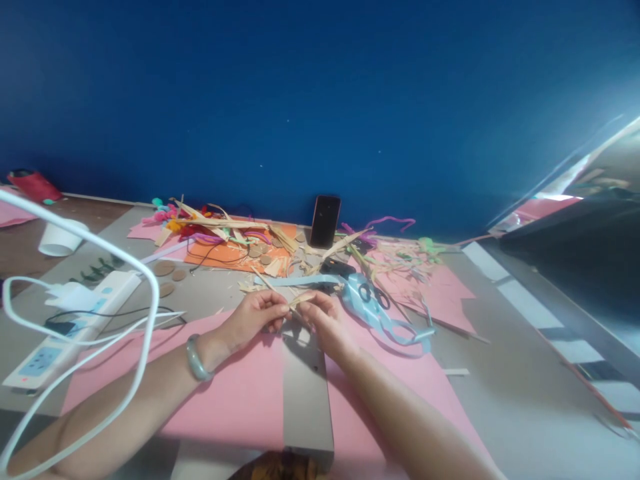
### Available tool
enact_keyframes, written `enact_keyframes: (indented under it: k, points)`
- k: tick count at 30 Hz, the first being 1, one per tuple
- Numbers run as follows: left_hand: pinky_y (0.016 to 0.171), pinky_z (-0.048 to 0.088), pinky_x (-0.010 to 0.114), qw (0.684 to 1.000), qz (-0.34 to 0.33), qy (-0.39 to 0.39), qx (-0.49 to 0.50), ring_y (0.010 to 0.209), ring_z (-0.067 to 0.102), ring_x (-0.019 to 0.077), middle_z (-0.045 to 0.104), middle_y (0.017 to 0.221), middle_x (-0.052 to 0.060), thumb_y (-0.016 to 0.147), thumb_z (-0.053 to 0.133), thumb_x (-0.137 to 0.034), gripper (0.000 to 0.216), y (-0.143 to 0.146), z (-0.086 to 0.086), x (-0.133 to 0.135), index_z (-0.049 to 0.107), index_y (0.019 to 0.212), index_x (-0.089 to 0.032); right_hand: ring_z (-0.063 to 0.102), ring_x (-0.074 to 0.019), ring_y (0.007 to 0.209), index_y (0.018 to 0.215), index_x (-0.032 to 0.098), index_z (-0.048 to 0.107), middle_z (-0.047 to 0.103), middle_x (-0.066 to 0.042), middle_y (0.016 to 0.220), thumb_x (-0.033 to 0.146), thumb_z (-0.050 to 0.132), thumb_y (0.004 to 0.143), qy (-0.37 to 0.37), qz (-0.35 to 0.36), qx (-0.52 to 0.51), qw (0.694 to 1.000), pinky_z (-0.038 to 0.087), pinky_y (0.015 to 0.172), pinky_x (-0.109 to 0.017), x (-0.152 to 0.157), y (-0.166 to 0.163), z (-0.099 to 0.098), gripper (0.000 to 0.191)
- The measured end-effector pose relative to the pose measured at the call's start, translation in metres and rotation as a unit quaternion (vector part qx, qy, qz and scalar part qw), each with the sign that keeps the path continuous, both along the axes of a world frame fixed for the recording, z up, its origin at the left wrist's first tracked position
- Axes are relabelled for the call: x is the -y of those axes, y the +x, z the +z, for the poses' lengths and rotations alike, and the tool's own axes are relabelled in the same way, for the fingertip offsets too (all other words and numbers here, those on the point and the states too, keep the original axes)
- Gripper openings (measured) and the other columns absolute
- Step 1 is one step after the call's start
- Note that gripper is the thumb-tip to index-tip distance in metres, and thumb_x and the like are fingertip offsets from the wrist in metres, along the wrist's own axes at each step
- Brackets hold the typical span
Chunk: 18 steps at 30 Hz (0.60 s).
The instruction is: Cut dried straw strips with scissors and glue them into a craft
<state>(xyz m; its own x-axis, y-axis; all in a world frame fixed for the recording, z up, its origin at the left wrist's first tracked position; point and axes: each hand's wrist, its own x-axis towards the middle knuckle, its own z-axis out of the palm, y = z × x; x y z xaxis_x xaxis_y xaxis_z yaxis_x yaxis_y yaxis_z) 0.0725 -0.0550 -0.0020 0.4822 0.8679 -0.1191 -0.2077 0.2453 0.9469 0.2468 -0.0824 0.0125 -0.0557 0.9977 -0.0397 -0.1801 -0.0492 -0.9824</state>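
Observation:
My left hand (264, 311), with a pale green bangle (199, 358) on its wrist, pinches a thin straw-coloured strip (263, 279) that slants up and away from the fingers. Close beside it, my right hand (321, 316) is closed on a straw-coloured strip (301, 301) too; whether both hold one and the same piece I cannot tell. Both hands hover over the gap between two pink sheets (235, 400). Just right of my right hand lie a light blue ribbon (360, 300) and black-handled scissors (381, 298).
A phone (325, 221) leans on the blue wall. Dried husk strips (225, 223) and coloured pipe cleaners lie on orange paper (213, 255) to the left. A white power strip (75, 333), a looping white cable (150, 293) and a white cup (62, 238) are at the left.

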Motion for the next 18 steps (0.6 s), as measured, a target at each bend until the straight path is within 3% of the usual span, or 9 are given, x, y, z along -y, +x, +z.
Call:
enact_keyframes:
  k: [7, 18]
  points:
    - [0.052, 0.039, 0.021, 1.0, -0.005, 0.018, -0.004, 0.053, 0.052, 0.0078, 0.065, 0.067, 0.002, 0.075, 0.075, -0.034, 0.024, 0.001, 0.005, 0.003, 0.064, 0.076, -0.013, 0.037, -0.0074, 0.047, 0.069, 0.019, 0.058, 0.049, 0.004, 0.055, 0.05, 0.071, 0.076, -0.017, -0.02, -0.026, 0.999, 0.028, 0.044, -0.021, -0.005, 0.003, -0.011, 0.035]
    - [0.044, 0.035, 0.019, 0.999, -0.038, 0.024, -0.023, 0.049, 0.051, 0.0084, 0.059, 0.061, 0.0, 0.076, 0.074, -0.037, 0.025, -0.003, 0.001, 0.002, 0.062, 0.078, -0.015, 0.039, -0.0076, 0.047, 0.066, 0.017, 0.059, 0.05, 0.004, 0.053, 0.057, 0.073, 0.07, -0.021, -0.006, 0.072, 0.997, 0.029, 0.045, -0.021, -0.001, -0.001, 0.01, 0.042]
